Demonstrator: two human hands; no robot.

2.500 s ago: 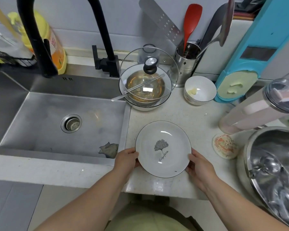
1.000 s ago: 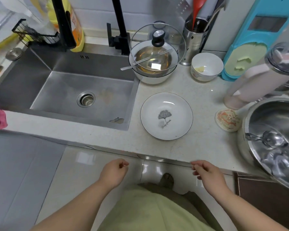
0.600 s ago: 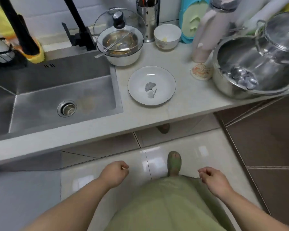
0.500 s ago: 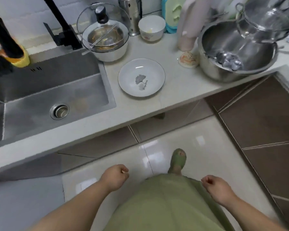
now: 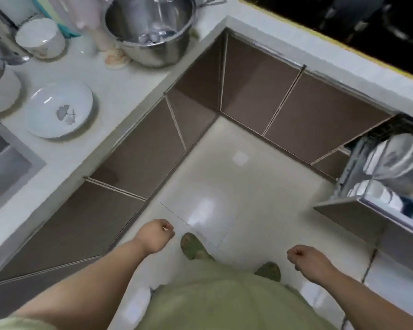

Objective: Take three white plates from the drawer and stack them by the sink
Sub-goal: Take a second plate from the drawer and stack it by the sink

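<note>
One white plate [image 5: 59, 110] with a grey leaf print lies on the pale counter just right of the sink [image 5: 3, 163]. An open drawer [image 5: 358, 210] juts out at the right edge, holding upright white plates [image 5: 401, 156] in a wire rack. My left hand [image 5: 154, 235] hangs over the floor in a loose fist, holding nothing. My right hand [image 5: 306, 259] is also curled and holds nothing, low and left of the drawer front. Both hands are well away from the plate and the drawer.
A large steel pot [image 5: 150, 29] and a small white bowl [image 5: 40, 38] stand at the back of the counter. Brown cabinet doors [image 5: 255, 84] line the corner. A dark stove top [image 5: 367, 22] fills the top right. Glossy floor tiles [image 5: 224, 186] lie ahead.
The plate was set down by the sink and both hands let go of it. The view has swung right, away from the sink, bringing the open drawer into sight.
</note>
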